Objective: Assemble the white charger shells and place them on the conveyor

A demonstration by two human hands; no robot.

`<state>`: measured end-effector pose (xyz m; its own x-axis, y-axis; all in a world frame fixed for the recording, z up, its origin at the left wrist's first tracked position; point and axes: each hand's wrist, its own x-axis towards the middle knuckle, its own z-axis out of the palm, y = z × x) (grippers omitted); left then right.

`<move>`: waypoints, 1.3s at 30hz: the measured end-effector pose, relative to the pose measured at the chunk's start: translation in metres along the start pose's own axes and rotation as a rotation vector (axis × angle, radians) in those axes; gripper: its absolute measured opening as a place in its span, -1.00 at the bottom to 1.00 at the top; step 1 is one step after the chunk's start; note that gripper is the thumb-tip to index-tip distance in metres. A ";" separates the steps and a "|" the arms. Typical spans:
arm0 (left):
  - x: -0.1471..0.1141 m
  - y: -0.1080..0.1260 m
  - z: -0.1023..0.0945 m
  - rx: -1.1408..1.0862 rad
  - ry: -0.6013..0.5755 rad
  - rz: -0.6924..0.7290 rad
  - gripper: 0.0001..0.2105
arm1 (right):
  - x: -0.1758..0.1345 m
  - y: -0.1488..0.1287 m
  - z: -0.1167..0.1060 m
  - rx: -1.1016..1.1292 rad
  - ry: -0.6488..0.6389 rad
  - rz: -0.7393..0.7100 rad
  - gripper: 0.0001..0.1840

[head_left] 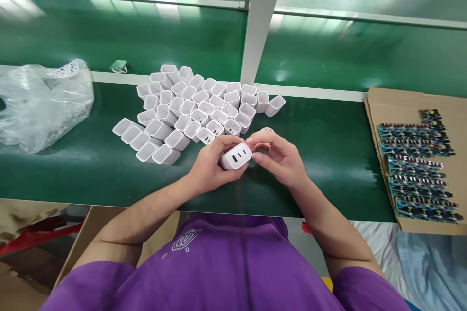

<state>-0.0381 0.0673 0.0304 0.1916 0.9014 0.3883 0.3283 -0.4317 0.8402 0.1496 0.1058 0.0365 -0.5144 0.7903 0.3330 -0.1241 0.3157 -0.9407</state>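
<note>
My left hand [211, 165] is closed around a white charger shell [236, 156], fingers behind it and thumb along its lower side. The shell's end face points toward me and shows one wide slot and two small ones. At its right edge, the curled fingers and thumb of my right hand [279, 158] meet the corner, seeming to grip it lightly. Just beyond my hands stands a large group of similar white charger shells [188, 107], most with their open ends up. Port slots show inside several of the nearer ones.
A clear plastic bag [47, 104] lies at the left of the green table [328, 155]. Rows of circuit boards [419, 170] rest on a cardboard sheet [379, 107] at the right. A small green board [118, 66] sits at the back, left of a white upright post [260, 19].
</note>
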 end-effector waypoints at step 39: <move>0.016 -0.025 -0.021 0.664 0.063 0.009 -0.84 | 0.148 0.041 -0.092 -1.167 0.124 0.148 -0.62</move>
<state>-0.0632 0.0932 0.0237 0.1490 0.8894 0.4322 0.8307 -0.3497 0.4332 0.1463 0.2834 0.0531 -0.3644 0.8849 0.2900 0.8130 0.4542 -0.3643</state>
